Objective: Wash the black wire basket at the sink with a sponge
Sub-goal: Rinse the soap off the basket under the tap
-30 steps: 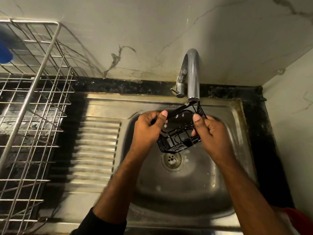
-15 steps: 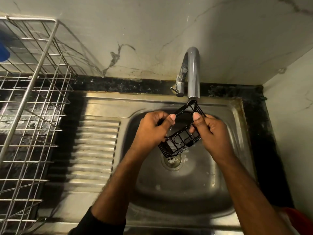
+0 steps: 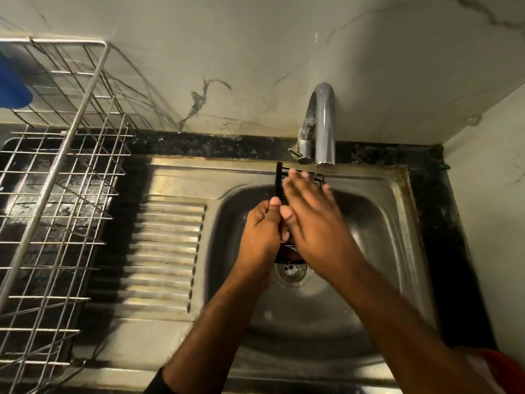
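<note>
The black wire basket (image 3: 279, 182) stands on end over the steel sink (image 3: 383, 223), just under the tap's spout (image 3: 324, 123). My left hand (image 3: 262, 231) grips its lower left side, thumb up against the wire. My right hand (image 3: 309, 211) lies flat over the basket's front with fingers straight, covering most of it; the fingertips reach its top edge near the spout. Only the basket's top left corner and a bit of its bottom above the drain (image 3: 291, 270) show. No sponge is in view.
A steel wire dish rack (image 3: 56, 194) stands at the left on the black counter, with a blue object (image 3: 12, 86) at its far corner. A ribbed draining board (image 3: 164, 251) lies between rack and basin. Walls close in behind and at the right.
The basket has been turned from tilted to upright and raised toward the spout. My right hand went from pinching its right side to lying flat across its front.
</note>
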Demonstrator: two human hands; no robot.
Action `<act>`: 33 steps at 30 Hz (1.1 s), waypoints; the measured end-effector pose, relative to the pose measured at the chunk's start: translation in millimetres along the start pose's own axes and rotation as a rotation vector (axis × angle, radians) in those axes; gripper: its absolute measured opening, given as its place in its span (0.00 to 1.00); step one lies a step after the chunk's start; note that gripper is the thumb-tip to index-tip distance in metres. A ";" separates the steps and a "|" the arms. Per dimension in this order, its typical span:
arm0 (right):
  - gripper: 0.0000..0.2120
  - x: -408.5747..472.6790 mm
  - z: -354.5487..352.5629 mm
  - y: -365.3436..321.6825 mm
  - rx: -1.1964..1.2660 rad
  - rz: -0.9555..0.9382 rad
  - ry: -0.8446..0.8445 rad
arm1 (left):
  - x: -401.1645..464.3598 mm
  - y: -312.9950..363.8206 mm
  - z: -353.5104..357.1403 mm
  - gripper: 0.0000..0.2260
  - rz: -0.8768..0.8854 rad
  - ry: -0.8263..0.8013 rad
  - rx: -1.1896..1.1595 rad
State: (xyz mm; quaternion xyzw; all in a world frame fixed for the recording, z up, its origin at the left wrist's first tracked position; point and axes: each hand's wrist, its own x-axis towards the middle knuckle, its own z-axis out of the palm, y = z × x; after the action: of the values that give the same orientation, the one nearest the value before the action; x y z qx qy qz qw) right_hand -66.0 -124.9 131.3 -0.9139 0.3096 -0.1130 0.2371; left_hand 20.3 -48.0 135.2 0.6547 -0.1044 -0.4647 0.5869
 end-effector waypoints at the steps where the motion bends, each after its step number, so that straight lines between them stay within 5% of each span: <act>1: 0.28 -3.3 2.8 -2.4 -0.016 -0.040 -0.046 | -1.0 0.3 -0.6 0.16 0.015 0.020 -0.022; 5: 0.29 19.7 -2.0 20.4 -0.068 -0.065 -0.190 | -6.4 7.3 -0.8 0.17 -0.020 0.041 -0.066; 9: 0.35 50.1 -12.4 32.7 0.037 0.115 -0.133 | -12.3 10.0 4.3 0.17 -0.020 0.069 -0.109; 13: 0.28 28.6 -9.0 5.7 -0.169 -0.280 -0.172 | -10.8 10.0 -3.8 0.16 0.011 0.128 -0.200; 15: 0.27 38.5 -7.1 18.7 -0.114 -0.232 -0.201 | -9.4 8.7 -4.5 0.16 -0.002 0.152 -0.209; 18: 0.23 59.0 -11.5 42.2 0.040 0.092 -0.061 | -10.2 7.1 -3.3 0.17 -0.018 0.175 -0.247; 21: 0.14 59.2 -17.7 36.7 0.286 0.219 0.158 | -6.5 6.9 -8.1 0.16 -0.040 0.187 -0.285; 26: 0.10 61.2 -29.1 14.2 1.298 0.617 0.033 | -7.5 0.1 -3.4 0.17 -0.116 0.159 -0.310; 33: 0.07 57.9 -56.3 20.2 1.481 0.617 -0.074 | -11.6 1.3 6.8 0.16 -0.180 0.025 -0.326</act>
State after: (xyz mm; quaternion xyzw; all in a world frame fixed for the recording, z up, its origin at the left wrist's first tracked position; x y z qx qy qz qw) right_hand -50.9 -195.2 173.2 -0.3955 0.3850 -0.1881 0.8124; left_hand 9.5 -45.0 142.8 0.5632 0.0383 -0.5180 0.6427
